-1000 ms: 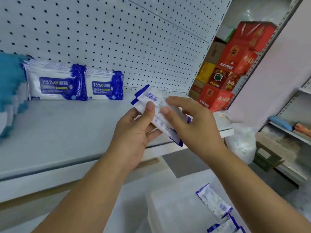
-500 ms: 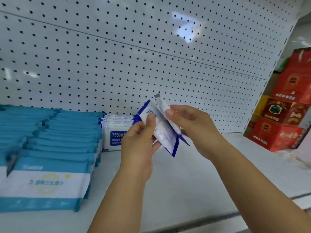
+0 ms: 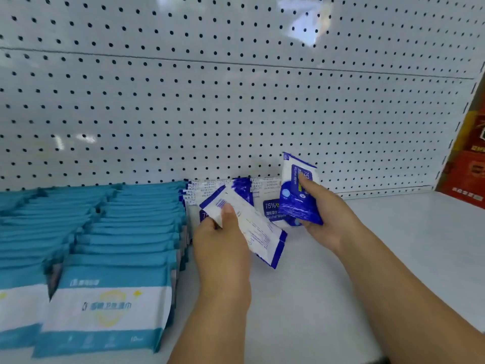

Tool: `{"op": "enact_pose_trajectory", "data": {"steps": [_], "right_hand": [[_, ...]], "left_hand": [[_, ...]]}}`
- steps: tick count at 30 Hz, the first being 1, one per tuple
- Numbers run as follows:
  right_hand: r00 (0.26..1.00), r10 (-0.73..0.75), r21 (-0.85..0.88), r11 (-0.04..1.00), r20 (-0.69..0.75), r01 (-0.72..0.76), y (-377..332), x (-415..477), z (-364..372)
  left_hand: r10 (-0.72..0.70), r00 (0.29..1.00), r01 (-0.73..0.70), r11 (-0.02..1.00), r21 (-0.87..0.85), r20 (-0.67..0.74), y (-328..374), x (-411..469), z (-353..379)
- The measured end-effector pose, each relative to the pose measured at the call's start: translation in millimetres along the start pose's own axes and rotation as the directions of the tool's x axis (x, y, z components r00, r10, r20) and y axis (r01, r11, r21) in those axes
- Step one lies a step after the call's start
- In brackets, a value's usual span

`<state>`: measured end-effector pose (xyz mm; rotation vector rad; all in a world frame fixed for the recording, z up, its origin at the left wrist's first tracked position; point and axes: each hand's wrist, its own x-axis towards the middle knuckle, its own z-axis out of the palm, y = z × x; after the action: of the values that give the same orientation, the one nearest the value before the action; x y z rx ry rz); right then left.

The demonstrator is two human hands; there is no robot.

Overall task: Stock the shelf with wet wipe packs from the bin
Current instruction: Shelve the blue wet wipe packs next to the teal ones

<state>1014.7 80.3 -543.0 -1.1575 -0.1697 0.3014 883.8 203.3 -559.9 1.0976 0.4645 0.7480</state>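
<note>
My left hand (image 3: 223, 248) grips a white and blue wet wipe pack (image 3: 252, 227), back side up with its barcode showing, tilted just above the shelf (image 3: 393, 245). My right hand (image 3: 330, 214) holds a second blue wipe pack (image 3: 298, 195) upright, its "75%" label facing me. Behind both hands, two short stacks of the same blue packs (image 3: 270, 190) stand against the pegboard at the shelf's back. The bin is out of view.
Rows of teal wipe packs (image 3: 110, 258) fill the shelf's left side, right beside my left hand. The white pegboard wall (image 3: 236, 101) rises behind. Red boxes (image 3: 469, 166) stand at the far right edge. Bare shelf lies to the right of my hands.
The two packs, held together a moment ago, are now apart, one in each hand. Both hands have moved forward and down toward the blue stacks.
</note>
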Motion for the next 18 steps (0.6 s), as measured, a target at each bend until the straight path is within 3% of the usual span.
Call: {"op": "enact_pose_trajectory", "data": {"steps": [7,14,16,18], "right_hand": [[0.996,-0.049,0.108,0.993,0.072,0.042,2,3,-21],[1.000,-0.007,-0.054,0.999,-0.015,0.006,7,14,-22],[0.994,-0.073,-0.151,0.987,-0.082,0.060,11,17,-20],[0.964,-0.229,-0.285,0.941,-0.139,0.182,15,17,-18]], "left_hand": [[-0.021,0.999,0.022,0.999,-0.030,0.040,0,-4,9],[0.025,0.999,-0.025,1.000,-0.011,-0.023,0,-3,4],[0.030,0.999,-0.030,1.000,-0.009,-0.032,0,-3,2],[0.040,0.998,-0.040,0.999,-0.001,-0.054,-1,-3,1]]}}
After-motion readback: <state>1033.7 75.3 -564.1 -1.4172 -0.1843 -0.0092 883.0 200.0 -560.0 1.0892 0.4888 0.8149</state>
